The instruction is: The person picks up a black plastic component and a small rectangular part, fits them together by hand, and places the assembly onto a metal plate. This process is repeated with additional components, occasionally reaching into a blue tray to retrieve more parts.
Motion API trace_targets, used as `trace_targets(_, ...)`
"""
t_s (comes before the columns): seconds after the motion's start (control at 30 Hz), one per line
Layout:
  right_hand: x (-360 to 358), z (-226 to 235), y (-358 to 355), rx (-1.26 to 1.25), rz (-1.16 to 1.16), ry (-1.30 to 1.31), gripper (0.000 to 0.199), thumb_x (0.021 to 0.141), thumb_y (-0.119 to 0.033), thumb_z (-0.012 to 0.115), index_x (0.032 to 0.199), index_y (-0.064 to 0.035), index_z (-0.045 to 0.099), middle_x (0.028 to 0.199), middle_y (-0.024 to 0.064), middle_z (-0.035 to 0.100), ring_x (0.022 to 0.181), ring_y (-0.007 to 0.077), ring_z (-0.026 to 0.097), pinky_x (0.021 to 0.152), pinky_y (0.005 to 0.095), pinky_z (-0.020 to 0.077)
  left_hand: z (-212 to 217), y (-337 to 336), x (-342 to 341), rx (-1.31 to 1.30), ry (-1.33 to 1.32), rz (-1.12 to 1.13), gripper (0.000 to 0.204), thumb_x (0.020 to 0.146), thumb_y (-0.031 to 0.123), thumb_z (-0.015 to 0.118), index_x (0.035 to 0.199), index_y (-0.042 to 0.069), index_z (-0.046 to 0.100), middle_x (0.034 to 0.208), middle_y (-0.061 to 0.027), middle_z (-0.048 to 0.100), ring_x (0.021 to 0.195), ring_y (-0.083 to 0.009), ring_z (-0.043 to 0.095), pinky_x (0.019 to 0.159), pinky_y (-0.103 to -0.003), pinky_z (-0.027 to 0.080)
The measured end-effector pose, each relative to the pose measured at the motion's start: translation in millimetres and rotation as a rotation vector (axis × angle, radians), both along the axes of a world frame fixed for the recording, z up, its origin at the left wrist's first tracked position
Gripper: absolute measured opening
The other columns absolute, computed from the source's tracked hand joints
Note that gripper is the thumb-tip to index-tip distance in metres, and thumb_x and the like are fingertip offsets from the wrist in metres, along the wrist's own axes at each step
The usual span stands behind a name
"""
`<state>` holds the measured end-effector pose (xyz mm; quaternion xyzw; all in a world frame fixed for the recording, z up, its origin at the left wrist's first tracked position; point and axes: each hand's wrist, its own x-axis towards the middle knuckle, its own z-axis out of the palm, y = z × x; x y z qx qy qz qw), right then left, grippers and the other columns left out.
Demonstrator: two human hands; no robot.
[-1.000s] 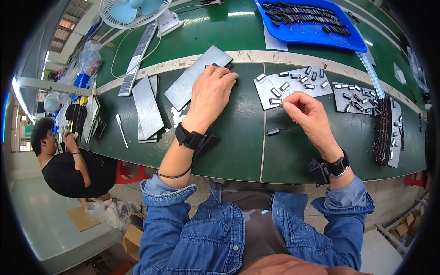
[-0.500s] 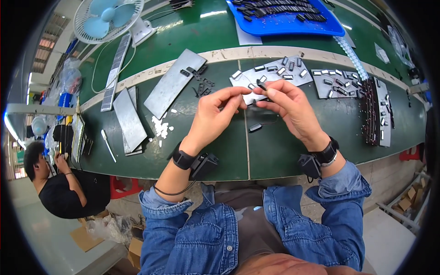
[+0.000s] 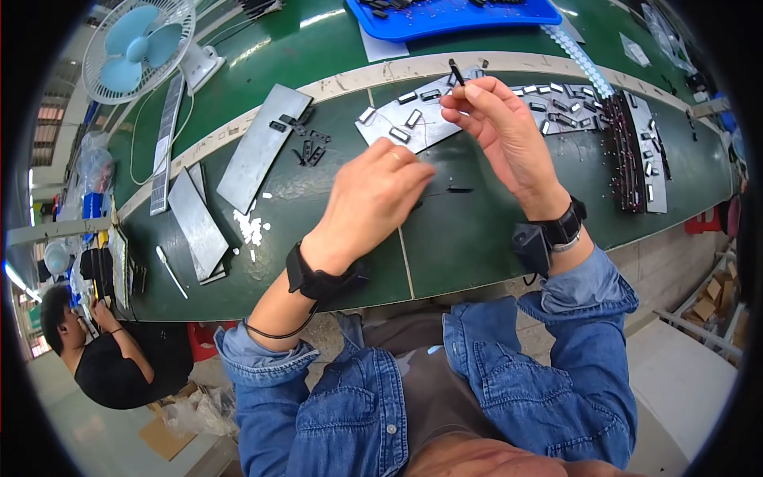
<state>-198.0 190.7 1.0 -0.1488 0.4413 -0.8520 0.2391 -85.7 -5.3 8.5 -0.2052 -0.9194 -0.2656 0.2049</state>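
My right hand [image 3: 501, 131] is raised over the green table [image 3: 469, 238] and pinches a small thin black part [image 3: 455, 71] upright between thumb and fingers. My left hand [image 3: 373, 199] hovers lower and to the left, fingers curled, its fingertips close to a small black piece [image 3: 459, 189] lying on the table; whether it holds anything is hidden. Behind the hands lies a grey sheet [image 3: 381, 127] with several small silver and black clips [image 3: 400, 133] on it. Both wrists wear black bands.
Grey metal plates [image 3: 262, 147] and loose black parts [image 3: 306, 147] lie to the left, with a blue desk fan [image 3: 139, 48] behind. A blue tray [image 3: 453, 16] sits at the back. Dark racks of parts [image 3: 628, 151] stand at the right. Another person [image 3: 119, 358] sits at lower left.
My hands came together over the grey sheet, then separated. The right hand rose with the thin black part; the left hand dropped toward the table. The view shifted closer.
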Motion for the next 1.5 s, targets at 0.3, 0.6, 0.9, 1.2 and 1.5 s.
trace_targets(0.3, 1, -3, -2, 0.041, -0.018, 0.047, 0.012, 0.103, -0.017, 0.064, 0.108, -0.0070, 0.066, 0.108, 0.0042, 0.070, 0.104, 0.0158, 0.067, 0.095, 0.0356, 0.0561, -4, 39, -12, -0.195, 0.003, -0.097, 0.006, 0.086, 0.012, 0.072, 0.087, 0.006, 0.070, 0.082, -0.0053, 0.063, 0.084, -0.0230, 0.062, 0.068, -0.036, 0.053)
trace_targets(0.6, 15, 3, -4, 0.148, 0.054, 0.057, 0.012, 0.104, -0.018, 0.063, 0.108, -0.0070, 0.066, 0.109, 0.0043, 0.069, 0.104, 0.0149, 0.067, 0.087, 0.0304, 0.0560, 14, -5, 0, 1.098, -0.747, 0.090, 0.010, 0.103, 0.011, 0.061, 0.106, 0.002, 0.063, 0.096, -0.0071, 0.072, 0.070, -0.0142, 0.064, 0.065, -0.028, 0.054)
trace_targets(0.9, 36, 0, -19, 0.014, 0.178, -0.156, 0.011, 0.104, -0.017, 0.062, 0.108, -0.0069, 0.063, 0.114, 0.0088, 0.069, 0.116, 0.0202, 0.067, 0.096, 0.0324, 0.0567, -8, -10, 4, 1.614, -0.684, 0.048, 0.011, 0.103, 0.011, 0.063, 0.110, 0.003, 0.060, 0.095, -0.0079, 0.070, 0.072, -0.0090, 0.061, 0.067, -0.027, 0.055)
trace_targets(1.2, 32, 3, -16, 0.051, 0.173, -0.125, 0.009, 0.104, -0.014, 0.062, 0.106, -0.0045, 0.062, 0.116, 0.0102, 0.069, 0.114, 0.0206, 0.068, 0.099, 0.0330, 0.0559, -9, -10, 4, 1.293, -0.800, 0.040, 0.023, 0.102, 0.016, 0.066, 0.117, -0.001, 0.063, 0.095, -0.0088, 0.072, 0.066, -0.0085, 0.061, 0.062, -0.025, 0.057)
trace_targets(1.5, 36, 4, -12, 0.259, 0.209, 0.093, 0.008, 0.102, -0.009, 0.063, 0.101, -0.0011, 0.062, 0.110, 0.0061, 0.066, 0.111, 0.0150, 0.066, 0.099, 0.0304, 0.0544, -2, -30, 5, 1.343, -1.033, -0.049, 0.032, 0.103, 0.015, 0.065, 0.129, -0.005, 0.068, 0.106, -0.0119, 0.074, 0.071, -0.0091, 0.064, 0.066, -0.025, 0.057)
